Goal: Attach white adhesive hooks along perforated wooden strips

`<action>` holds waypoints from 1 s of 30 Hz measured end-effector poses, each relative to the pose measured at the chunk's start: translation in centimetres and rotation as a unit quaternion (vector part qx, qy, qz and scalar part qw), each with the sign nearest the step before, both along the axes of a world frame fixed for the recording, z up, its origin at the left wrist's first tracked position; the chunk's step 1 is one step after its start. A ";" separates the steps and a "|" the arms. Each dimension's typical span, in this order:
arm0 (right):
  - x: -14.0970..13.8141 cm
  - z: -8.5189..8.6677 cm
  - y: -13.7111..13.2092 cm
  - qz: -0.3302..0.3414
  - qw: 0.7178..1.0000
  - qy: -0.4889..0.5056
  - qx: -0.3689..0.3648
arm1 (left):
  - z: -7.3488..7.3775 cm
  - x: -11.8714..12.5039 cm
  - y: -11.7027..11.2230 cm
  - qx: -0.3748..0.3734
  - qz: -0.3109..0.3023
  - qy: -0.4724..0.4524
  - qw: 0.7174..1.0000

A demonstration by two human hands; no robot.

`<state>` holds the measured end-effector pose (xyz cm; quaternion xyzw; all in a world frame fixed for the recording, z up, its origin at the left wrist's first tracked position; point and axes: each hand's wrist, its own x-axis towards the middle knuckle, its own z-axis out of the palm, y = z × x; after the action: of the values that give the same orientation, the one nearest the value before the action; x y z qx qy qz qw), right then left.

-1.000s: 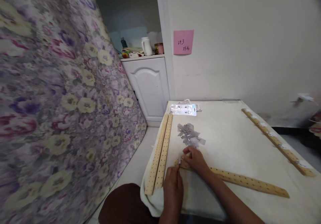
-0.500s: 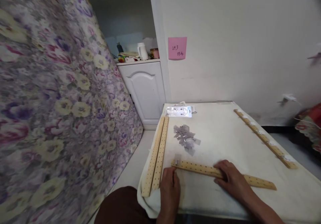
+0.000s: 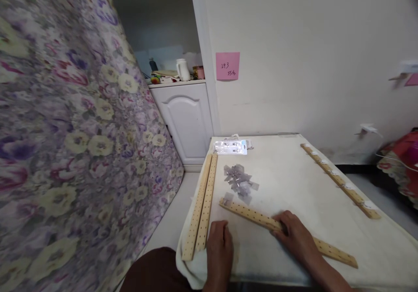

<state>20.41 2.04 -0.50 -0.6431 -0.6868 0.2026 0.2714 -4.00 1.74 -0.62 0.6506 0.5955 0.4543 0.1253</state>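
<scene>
Now that its left end has been released, the long, perforated pale-wood strip [image 3: 248, 212] is held slantwise on the cream-cloth-covered table [image 3: 277, 176] (head view) | right hand [image 3: 295, 235]: clamped around strip's middle | left hand [image 3: 220, 242]: withdrawn, fingers curled together | translucent grey plastic square [image 3: 227, 197]: left unheld on that end

paired strips [image 3: 208, 200] left | packet pile [image 3: 240, 181] behind near strip [image 3: 248, 213] | lone strip [image 3: 340, 181] right

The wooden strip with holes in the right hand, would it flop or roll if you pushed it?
The wooden strip with holes probably stays stiff: it looks straight, like solid wood. It likely won't roll, because it looks flat. The clear plastic piece on its end might slip; I can't tell if it's fastened.
</scene>
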 end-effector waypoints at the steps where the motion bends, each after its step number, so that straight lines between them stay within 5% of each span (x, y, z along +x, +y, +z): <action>1: -0.4 0.0 0.1 -0.006 1.000 -0.001 0.000 | 0.0 0.0 0.0 0.000 -0.002 0.000 1.000; 7: -1.7 -0.4 -0.5 -0.033 0.999 -0.002 -0.005 | -0.4 -0.3 0.3 -0.014 -0.025 0.011 1.000; 12: -1.9 0.5 -0.7 -0.036 0.999 0.018 -0.015 | 0.8 -0.2 0.5 -0.103 -0.068 0.067 0.990; 17: -2.9 0.6 3.1 -0.034 0.992 0.115 -0.027 | 2.3 0.2 1.6 -0.170 -0.103 0.133 0.971; 21: -4.7 -0.1 7.0 -0.052 0.967 0.239 -0.068 | 1.9 0.3 2.4 -0.167 -0.148 0.115 0.968; 30: -6.0 -1.0 9.2 -0.109 0.969 0.213 -0.065 | 1.3 0.6 2.7 -0.176 -0.125 0.044 0.975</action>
<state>14.44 11.28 -1.52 -0.6723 -0.5240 0.3482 0.3901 -3.39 4.42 0.66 0.7070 0.5851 0.2940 0.2674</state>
